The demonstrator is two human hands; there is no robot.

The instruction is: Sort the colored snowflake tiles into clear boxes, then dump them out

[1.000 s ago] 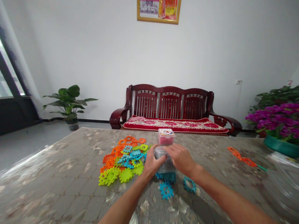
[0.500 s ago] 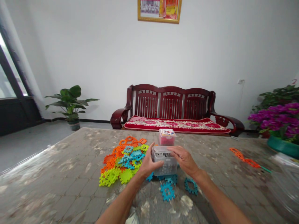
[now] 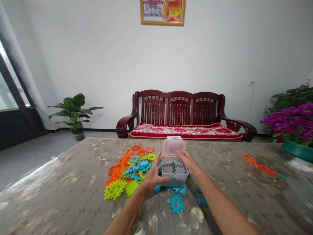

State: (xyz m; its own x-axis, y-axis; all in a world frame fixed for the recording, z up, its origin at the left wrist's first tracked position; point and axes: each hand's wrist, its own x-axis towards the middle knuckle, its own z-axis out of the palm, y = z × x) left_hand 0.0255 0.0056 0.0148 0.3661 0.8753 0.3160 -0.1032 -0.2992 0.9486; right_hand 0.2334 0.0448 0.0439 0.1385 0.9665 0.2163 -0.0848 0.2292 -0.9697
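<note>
A clear plastic box (image 3: 175, 180) stands on the table with its hinged lid (image 3: 173, 146) raised at the back. Inside lie dark, puzzle-like pieces (image 3: 172, 167). My left hand (image 3: 154, 173) grips the box's left side, thumb across the front. My right hand (image 3: 192, 164) is closed on the box's back right corner, its fingertips at the lid's lower edge. Blue notched plates (image 3: 176, 204) lie under and in front of the box. To its left spreads a heap of orange, blue and green notched plates (image 3: 133, 169).
A second box (image 3: 175, 138), mostly hidden, stands behind the lid. On the right lie orange linked pieces (image 3: 259, 166) with a green stick, a clear plastic container (image 3: 299, 189) and a pot of purple flowers (image 3: 297, 122). A wooden bench (image 3: 179, 109) stands beyond the table (image 3: 80, 195).
The clear box's lid has swung up and back, showing the dark pieces inside. My right hand has shifted from the top of the lid to the box's right rear corner.
</note>
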